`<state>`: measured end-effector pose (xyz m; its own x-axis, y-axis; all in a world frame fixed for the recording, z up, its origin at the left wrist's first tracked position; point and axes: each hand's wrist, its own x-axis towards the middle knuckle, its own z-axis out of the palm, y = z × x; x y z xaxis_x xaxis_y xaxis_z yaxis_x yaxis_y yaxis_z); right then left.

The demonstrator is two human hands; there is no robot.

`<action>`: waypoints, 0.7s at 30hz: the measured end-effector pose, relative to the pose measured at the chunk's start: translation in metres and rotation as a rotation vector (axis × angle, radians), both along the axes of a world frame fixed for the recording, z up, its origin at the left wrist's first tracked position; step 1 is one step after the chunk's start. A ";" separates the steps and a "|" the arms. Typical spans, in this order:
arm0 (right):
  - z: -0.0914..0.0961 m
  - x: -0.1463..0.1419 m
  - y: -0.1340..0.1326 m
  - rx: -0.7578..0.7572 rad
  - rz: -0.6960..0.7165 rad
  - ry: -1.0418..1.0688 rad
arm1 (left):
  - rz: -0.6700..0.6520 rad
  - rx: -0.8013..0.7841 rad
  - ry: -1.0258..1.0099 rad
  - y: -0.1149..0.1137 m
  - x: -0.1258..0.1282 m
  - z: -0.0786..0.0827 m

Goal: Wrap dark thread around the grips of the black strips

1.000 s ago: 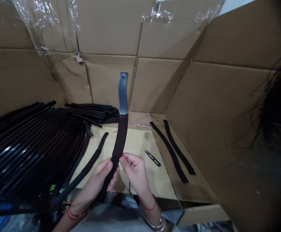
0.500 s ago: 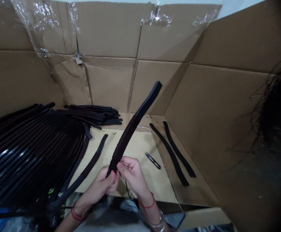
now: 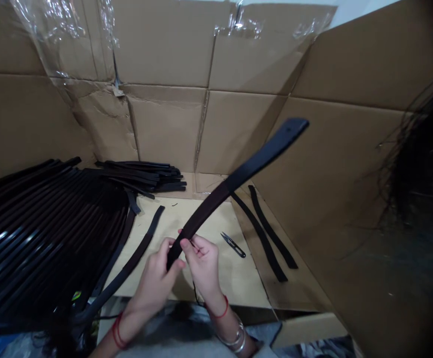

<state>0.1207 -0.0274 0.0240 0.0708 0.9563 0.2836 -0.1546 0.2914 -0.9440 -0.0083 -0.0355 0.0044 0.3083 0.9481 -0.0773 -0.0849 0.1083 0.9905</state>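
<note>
Left hand [image 3: 154,278] half closed around the lower end of a long dark-brown leather strap [image 3: 234,181]; right hand [image 3: 201,263] pinches it just beside, fingers and thumb on it. You hold the strap up off the board, holed tip angled up and right. Black steel thread snips [image 3: 233,244] lie just right of your right hand on a pale wooden board [image 3: 175,221]. Two black straps [image 3: 263,236] lie further right on brown cardboard [image 3: 305,288]. Big pile of black straps [image 3: 44,233] at far left.
</note>
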 end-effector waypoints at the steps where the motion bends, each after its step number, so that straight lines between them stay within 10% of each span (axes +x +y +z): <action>1: 0.000 0.000 0.000 -0.005 0.003 0.011 | 0.057 0.042 0.028 0.000 -0.001 0.001; 6: 0.004 0.008 0.001 -0.032 0.091 0.047 | -0.140 -0.032 -0.004 0.005 -0.008 0.001; 11: 0.007 0.008 -0.003 -0.038 0.069 0.066 | 0.014 0.021 -0.026 0.004 0.005 -0.009; 21: -0.005 0.009 -0.010 -0.134 0.219 0.130 | -0.367 -0.136 -0.166 0.002 -0.006 -0.017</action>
<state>0.1301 -0.0374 0.0188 -0.1139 0.9812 0.1555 -0.3218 0.1116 -0.9402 -0.0141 -0.0336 -0.0127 0.6427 0.7575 -0.1151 -0.1736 0.2903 0.9411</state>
